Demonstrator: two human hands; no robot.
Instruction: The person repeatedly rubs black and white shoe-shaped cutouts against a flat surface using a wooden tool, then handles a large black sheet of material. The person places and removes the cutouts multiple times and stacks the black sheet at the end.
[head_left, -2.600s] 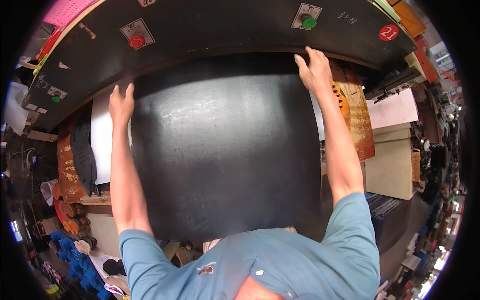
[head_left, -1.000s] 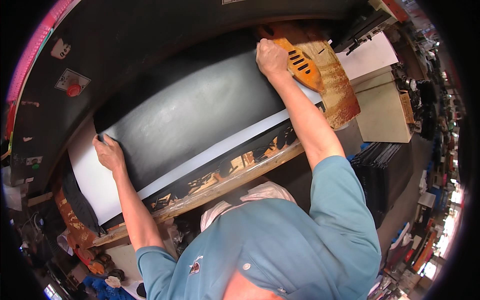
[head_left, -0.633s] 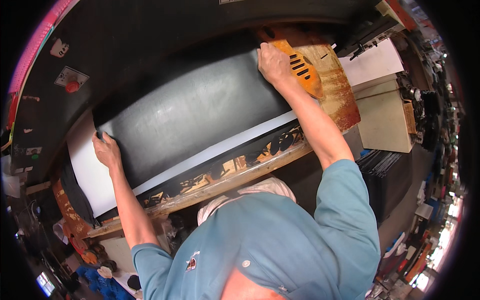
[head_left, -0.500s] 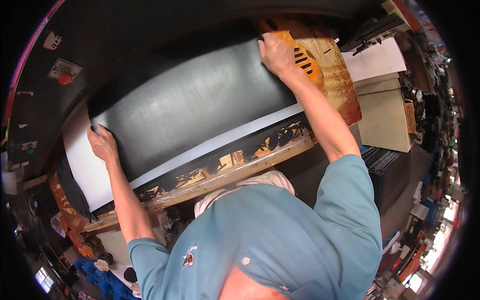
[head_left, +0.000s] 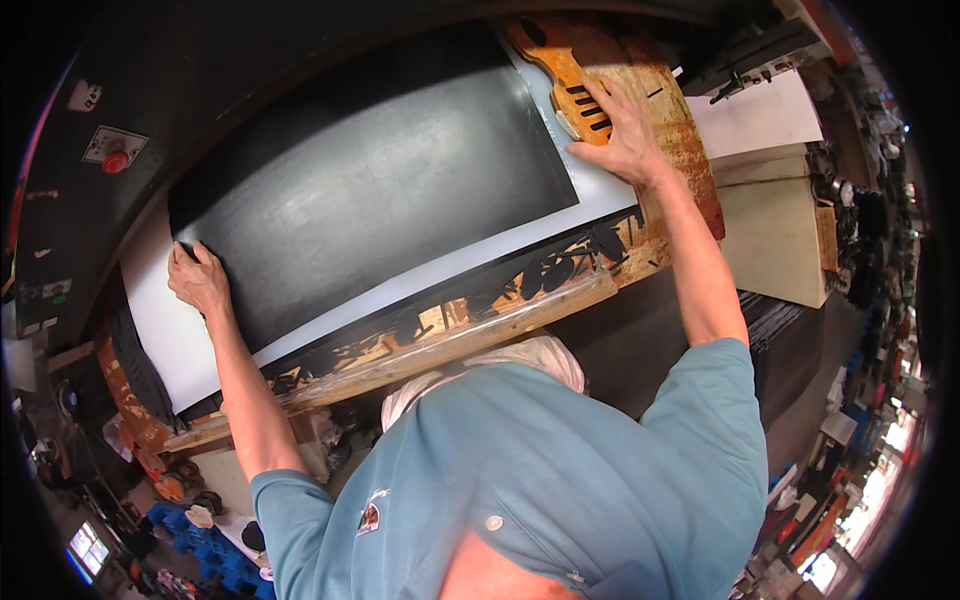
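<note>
A smooth black sheet (head_left: 370, 180), perhaps rubber, lies over a larger white board (head_left: 170, 320). At the sheet's left edge my left hand (head_left: 200, 282) is closed, thumb and fingers pinching the edge. On the other side, my right hand (head_left: 625, 135) grips an orange, sole-shaped die (head_left: 575, 95) with slots cut through it. Thumb and fingers reach around its lower part; the palm hides some of it. The die rests on the white board's right end, beside the black sheet.
A worn wooden bench (head_left: 690, 170) carries the board, with a wooden rail (head_left: 450, 345) and black scraps (head_left: 545, 275) along its near side. A dark machine with a red button (head_left: 116, 161) stands behind. Black sheets (head_left: 790, 340) are stacked to the right.
My right hand has let go of the black sheet's right corner and moved right onto the orange die. The sheet's right edge now lies flat, exposing white board. My left hand stays at the left edge.
</note>
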